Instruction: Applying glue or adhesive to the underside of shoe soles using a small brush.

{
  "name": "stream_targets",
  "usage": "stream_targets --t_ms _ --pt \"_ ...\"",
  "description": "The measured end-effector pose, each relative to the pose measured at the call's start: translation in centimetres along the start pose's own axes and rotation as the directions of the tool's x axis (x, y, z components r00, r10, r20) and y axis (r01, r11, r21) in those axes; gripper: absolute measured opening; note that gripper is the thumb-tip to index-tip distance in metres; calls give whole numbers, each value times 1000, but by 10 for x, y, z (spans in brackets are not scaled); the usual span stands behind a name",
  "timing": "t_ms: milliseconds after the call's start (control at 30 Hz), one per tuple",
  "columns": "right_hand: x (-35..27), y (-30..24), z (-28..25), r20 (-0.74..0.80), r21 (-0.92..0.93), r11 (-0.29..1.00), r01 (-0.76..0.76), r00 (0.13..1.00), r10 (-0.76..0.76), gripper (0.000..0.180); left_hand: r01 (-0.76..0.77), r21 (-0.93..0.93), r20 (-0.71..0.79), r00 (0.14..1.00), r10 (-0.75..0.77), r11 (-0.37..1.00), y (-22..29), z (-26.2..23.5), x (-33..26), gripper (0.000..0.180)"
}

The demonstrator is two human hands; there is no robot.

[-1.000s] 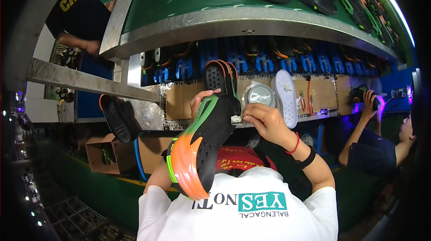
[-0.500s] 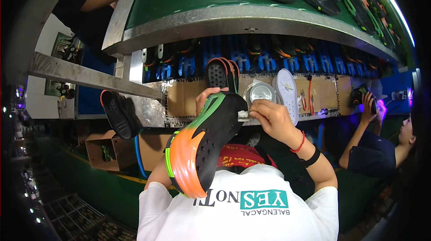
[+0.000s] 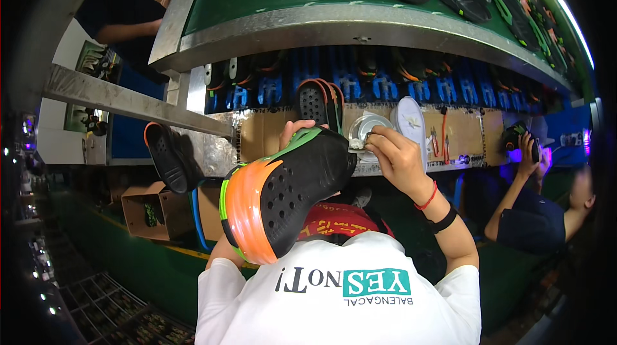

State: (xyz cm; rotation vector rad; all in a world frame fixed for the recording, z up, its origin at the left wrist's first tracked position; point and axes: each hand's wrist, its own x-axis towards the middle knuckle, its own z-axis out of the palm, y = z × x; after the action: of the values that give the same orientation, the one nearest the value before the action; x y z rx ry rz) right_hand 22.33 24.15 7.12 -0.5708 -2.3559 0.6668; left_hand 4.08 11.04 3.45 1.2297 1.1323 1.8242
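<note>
Black clog [image 3: 289,194] is gripped by the left hand [image 3: 292,131], heel lifted so the right hand [image 3: 395,158], pinching a small piece, reaches it.

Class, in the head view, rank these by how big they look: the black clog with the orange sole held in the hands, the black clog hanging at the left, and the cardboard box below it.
1. Held black clog: clearly largest, though it is also nearest the camera.
2 and 3. Hanging clog and cardboard box: they look much alike, so I will not rank them.
</note>
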Motion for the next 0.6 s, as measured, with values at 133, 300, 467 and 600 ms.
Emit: stream_targets --t_ms 133,300,467,600 --pt "-1 1 0 -31 0 1000 6 1000 -6 13 545 -362 -51 799 -600 756 -13 -13 -9 140" --pt "-2 -8 -3 8 19 1000 8 1000 -8 13 19 41 17 1000 -20 999 -12 -2 -13 124" --pt "-7 -16 1 114 87 996 25 993 -34 11 273 -236 -221 920 -325 933 -37 -6 -17 67" --pt "-10 -19 3 177 291 951 -108 982 58 9 159 -667 -31 970 -240 728 -29 -14 6 35"
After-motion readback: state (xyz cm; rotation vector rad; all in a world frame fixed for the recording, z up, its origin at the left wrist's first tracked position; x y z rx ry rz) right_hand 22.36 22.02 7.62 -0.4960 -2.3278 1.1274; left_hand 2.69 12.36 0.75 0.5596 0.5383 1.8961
